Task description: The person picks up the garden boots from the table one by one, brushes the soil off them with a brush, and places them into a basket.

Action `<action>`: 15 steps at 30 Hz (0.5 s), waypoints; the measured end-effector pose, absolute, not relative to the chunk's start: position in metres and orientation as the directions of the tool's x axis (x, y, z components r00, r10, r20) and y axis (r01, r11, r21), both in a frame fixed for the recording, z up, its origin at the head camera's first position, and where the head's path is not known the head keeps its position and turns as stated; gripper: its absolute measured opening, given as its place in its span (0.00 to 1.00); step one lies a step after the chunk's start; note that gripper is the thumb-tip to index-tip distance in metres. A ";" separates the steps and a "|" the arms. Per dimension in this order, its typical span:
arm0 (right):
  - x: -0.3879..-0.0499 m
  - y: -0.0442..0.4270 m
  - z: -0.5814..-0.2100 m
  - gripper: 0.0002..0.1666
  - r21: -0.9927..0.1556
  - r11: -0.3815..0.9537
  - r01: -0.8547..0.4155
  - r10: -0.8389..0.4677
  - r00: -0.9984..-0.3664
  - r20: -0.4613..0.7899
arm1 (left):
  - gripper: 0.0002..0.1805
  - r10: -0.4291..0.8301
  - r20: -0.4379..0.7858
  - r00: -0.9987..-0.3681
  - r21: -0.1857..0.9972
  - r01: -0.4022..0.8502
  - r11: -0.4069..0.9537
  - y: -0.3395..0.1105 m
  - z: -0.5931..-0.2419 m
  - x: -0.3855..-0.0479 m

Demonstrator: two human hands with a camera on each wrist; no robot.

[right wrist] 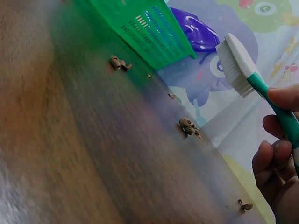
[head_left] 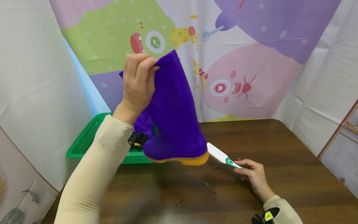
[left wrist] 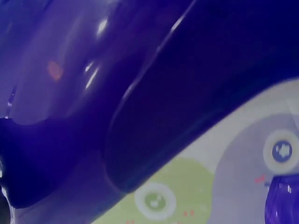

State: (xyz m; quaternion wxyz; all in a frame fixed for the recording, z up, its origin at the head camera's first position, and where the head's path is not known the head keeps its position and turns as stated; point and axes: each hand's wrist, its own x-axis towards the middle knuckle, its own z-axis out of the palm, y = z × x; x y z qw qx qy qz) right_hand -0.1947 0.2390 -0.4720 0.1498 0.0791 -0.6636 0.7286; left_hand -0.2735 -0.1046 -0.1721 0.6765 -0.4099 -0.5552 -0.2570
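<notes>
A purple rain boot [head_left: 176,105] with a yellow sole hangs over the table, its toe and heel low. My left hand [head_left: 139,76] pinches it by the top edge of the shaft. The boot's glossy purple surface [left wrist: 117,93] fills most of the left wrist view, and the left fingers do not show there. In my right hand [head_left: 255,175] is a white and green scrub brush [head_left: 221,155], gripped by its handle. Its head lies close to the boot's sole in the head view. White bristles [right wrist: 231,70] show in the right wrist view.
A green plastic basket [head_left: 81,149] stands at the table's back left, with another purple boot [head_left: 144,124] in it. Brown crumbs [right wrist: 189,127] are scattered over the wooden table [head_left: 251,137]. A cartoon-printed curtain [head_left: 179,18] hangs behind.
</notes>
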 end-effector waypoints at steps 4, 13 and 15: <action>-0.194 0.239 -0.472 0.19 -0.943 -0.076 -0.323 0.105 -0.943 0.315 | 0.19 0.076 0.974 0.211 -0.216 0.793 0.570 -0.120 -0.168 -0.276; -0.192 0.239 -0.472 0.18 -0.945 -0.071 -0.319 0.102 -0.945 0.311 | 0.04 0.024 0.991 0.133 -0.115 0.734 0.670 -0.163 -0.163 -0.282; -0.192 0.238 -0.472 0.17 -0.946 -0.066 -0.317 0.102 -0.945 0.309 | 0.04 0.009 0.994 0.113 -0.088 0.715 0.693 -0.173 -0.163 -0.284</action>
